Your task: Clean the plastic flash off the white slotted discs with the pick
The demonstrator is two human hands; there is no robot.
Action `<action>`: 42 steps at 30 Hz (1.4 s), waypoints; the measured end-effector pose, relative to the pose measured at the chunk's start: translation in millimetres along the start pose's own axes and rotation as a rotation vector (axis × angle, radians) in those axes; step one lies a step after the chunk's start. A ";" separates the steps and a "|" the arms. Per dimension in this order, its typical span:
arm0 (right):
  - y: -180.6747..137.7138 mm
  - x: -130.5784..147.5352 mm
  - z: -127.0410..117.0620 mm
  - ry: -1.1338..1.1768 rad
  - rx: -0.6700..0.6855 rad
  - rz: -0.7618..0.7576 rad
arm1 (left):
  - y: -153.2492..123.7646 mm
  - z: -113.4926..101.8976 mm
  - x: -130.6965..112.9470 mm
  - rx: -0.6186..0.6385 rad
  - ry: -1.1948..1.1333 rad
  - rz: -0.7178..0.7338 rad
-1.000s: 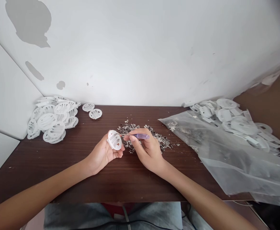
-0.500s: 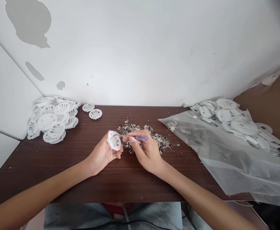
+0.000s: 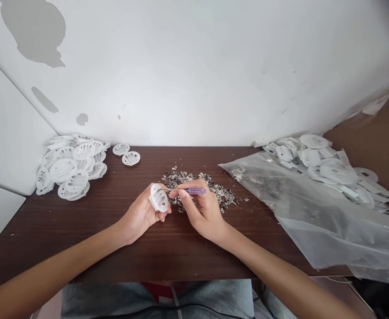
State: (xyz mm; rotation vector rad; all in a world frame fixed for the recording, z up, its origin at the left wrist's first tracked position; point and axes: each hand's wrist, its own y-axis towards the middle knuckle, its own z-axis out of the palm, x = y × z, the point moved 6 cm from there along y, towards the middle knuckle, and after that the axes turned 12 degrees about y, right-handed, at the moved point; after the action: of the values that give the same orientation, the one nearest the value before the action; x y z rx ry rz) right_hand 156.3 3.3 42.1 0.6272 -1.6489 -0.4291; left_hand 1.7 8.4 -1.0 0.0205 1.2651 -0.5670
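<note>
- Above the wood-grain table (image 3: 174, 252), my left hand (image 3: 142, 214) pinches a slotted white disc (image 3: 159, 199).
- My right hand (image 3: 206, 212) pinches a thin, purple-handled tool (image 3: 194, 191) near jagged bits (image 3: 225, 196).

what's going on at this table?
A person's left hand holds a round white slotted part, while the right hand holds a purple-handled tool, its thin shaft at the part's face; contact at the tip isn't clear. Small dark and silvery pieces lie heaped beyond the hands. More slotted parts are piled at left; white pieces and clear plastic lie at right.
</note>
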 end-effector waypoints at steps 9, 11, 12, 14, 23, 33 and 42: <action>0.7 2.0 -0.1 -0.001 -0.012 -0.029 | 0.5 -1.7 2.3 0.009 0.012 -0.003; 0.5 1.5 0.1 0.011 -0.011 -0.026 | 0.5 -1.5 2.0 0.011 0.007 -0.008; 0.3 1.1 0.3 0.015 -0.010 -0.024 | 0.4 -1.3 1.7 0.012 0.005 -0.012; 0.0 0.0 0.5 0.023 -0.009 -0.016 | 0.2 -0.7 1.2 0.014 0.005 -0.018; 0.5 -3.5 -0.2 -0.006 -0.015 0.003 | 2.2 -0.7 1.7 0.038 -0.020 -0.041; 5.3 2.4 -1.8 -0.120 0.033 -0.042 | 4.1 -3.3 4.4 0.002 -0.118 -0.104; 4.6 2.9 -2.9 -0.124 0.015 -0.037 | 3.4 -2.3 3.8 0.007 -0.117 -0.111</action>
State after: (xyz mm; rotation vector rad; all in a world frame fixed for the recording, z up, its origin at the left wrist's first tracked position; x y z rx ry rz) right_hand 158.2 5.3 47.6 0.6538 -1.7614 -0.4909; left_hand 1.8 10.6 -6.1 -0.0765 1.1556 -0.6585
